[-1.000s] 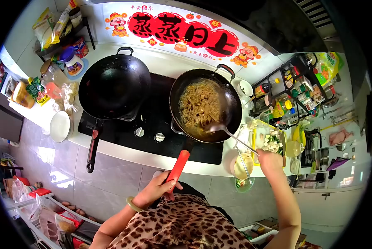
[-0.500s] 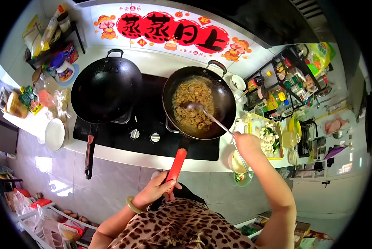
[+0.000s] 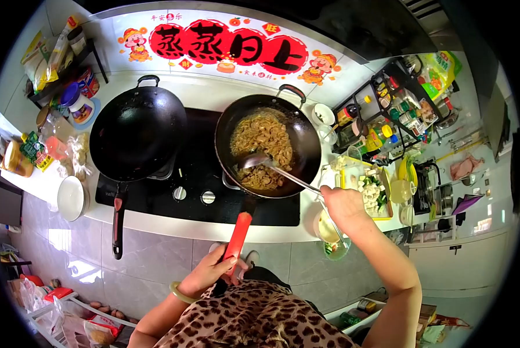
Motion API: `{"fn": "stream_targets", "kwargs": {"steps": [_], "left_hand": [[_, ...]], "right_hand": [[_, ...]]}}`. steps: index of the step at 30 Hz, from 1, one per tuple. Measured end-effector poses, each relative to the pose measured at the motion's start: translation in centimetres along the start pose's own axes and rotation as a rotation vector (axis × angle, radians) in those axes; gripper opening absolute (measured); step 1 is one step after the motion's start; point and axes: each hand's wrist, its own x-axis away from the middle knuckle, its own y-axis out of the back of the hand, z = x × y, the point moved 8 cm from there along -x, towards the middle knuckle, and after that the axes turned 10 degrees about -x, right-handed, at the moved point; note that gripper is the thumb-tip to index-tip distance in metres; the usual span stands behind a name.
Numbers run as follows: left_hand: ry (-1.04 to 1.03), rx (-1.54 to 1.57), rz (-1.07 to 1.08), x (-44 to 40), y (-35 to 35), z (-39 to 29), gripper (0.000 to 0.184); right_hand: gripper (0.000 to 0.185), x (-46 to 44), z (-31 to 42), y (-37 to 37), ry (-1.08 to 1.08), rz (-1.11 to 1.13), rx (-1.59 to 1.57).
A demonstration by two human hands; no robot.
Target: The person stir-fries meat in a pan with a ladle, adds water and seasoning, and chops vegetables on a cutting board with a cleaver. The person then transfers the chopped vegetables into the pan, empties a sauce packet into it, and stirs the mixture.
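Note:
My left hand [image 3: 216, 269] is closed around the red handle of a dark wok [image 3: 303, 136] that stands on the right burner. Browned sliced meat [image 3: 264, 136] in a little sauce covers the wok's bottom. In my right hand [image 3: 342, 204] is the long metal handle of a cooking ladle [image 3: 283, 171]. Its bowl rests in the meat, near the lower left of the wok. A second wok [image 3: 138, 133], black and with no food visible in it, sits on the left burner, its handle pointing toward me.
Right of the stove is a yellow-rimmed tray [image 3: 390, 210] of cut white and green vegetables, beside a pale bowl [image 3: 328, 226]. A rack of bottles [image 3: 387, 110] stands behind it. At the left are a white bowl [image 3: 71, 198] and several jars and packets.
The ladle's bowl has moved down and left through the meat, toward the near side of the wok. My left hand keeps its hold on the handle. The whole view has shifted slightly.

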Motion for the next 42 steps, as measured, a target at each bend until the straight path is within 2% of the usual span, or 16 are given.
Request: {"fn": "stream_targets", "kwargs": {"steps": [6, 9, 13, 16, 18, 19, 22, 26, 28, 30, 32, 33, 34, 36, 38, 42], "left_hand": [[-0.019, -0.009, -0.116, 0.4, 0.0, -0.1, 0.040], [-0.031, -0.023, -0.207, 0.6, -0.2, -0.1, 0.039], [-0.137, -0.043, -0.546, 1.6, -0.1, 0.0, 0.041], [-0.237, 0.115, -0.723, 2.4, -2.1, 0.4, 0.042], [-0.321, 0.434, -1.001, 3.7, -2.2, 3.8, 0.043], [-0.318, 0.418, -1.022, 3.6, -3.3, 4.8, 0.043], [-0.207, 0.484, -0.955, 2.5, -8.3, 8.3, 0.036], [0.039, 0.360, -0.706, -1.3, -16.5, 10.6, 0.030], [0.125, 0.267, -0.558, -3.1, -19.7, 10.2, 0.030], [0.160, 0.211, -0.491, -5.0, -21.6, 9.5, 0.031], [0.207, 0.091, -0.396, -6.8, -23.4, 8.1, 0.033], [0.180, 0.098, -0.442, -7.4, -23.3, 7.7, 0.033], [0.175, 0.055, -0.378, -8.6, -23.6, 7.7, 0.032], [0.141, 0.019, -0.345, -10.7, -23.5, 7.1, 0.032], [0.254, 0.020, -0.287, -12.6, -24.1, 7.7, 0.033], [0.215, 0.195, -0.323, -17.0, -23.0, 10.0, 0.035]], "right_hand": [[0.013, 2.9, -0.6, -1.2, -0.053, 0.164, -0.113], [0.016, 1.3, -2.3, -3.6, -0.086, 0.096, -0.159], [0.018, -2.1, -4.8, -4.9, -0.179, -0.087, -0.331], [0.019, -2.9, -5.4, -5.7, -0.174, -0.054, -0.408], [0.029, -2.8, -5.9, -7.1, -0.151, -0.093, -0.527], [0.029, -1.6, -6.0, -6.5, -0.139, -0.092, -0.549], [0.042, 3.0, -6.6, -5.0, 0.039, -0.131, -0.834], [0.037, 10.1, -14.0, -6.8, 0.070, -0.204, -1.179], [0.034, 13.7, -19.4, -10.6, -0.117, -0.379, -1.222], [0.029, 17.1, -21.9, -15.8, -0.282, -0.231, -1.469], [0.027, 20.1, -22.3, -22.1, -0.304, -0.199, -1.566], [0.026, 21.9, -21.5, -24.2, -0.344, -0.195, -1.632], [0.026, 22.9, -21.2, -28.1, -0.284, -0.149, -1.476], [0.026, 26.7, -18.2, -29.0, -0.417, -0.016, -1.802], [0.027, 30.3, -16.5, -30.3, -0.569, 0.044, -1.800], [0.030, 35.5, -14.9, -31.9, -0.769, 0.168, -1.809]]}}
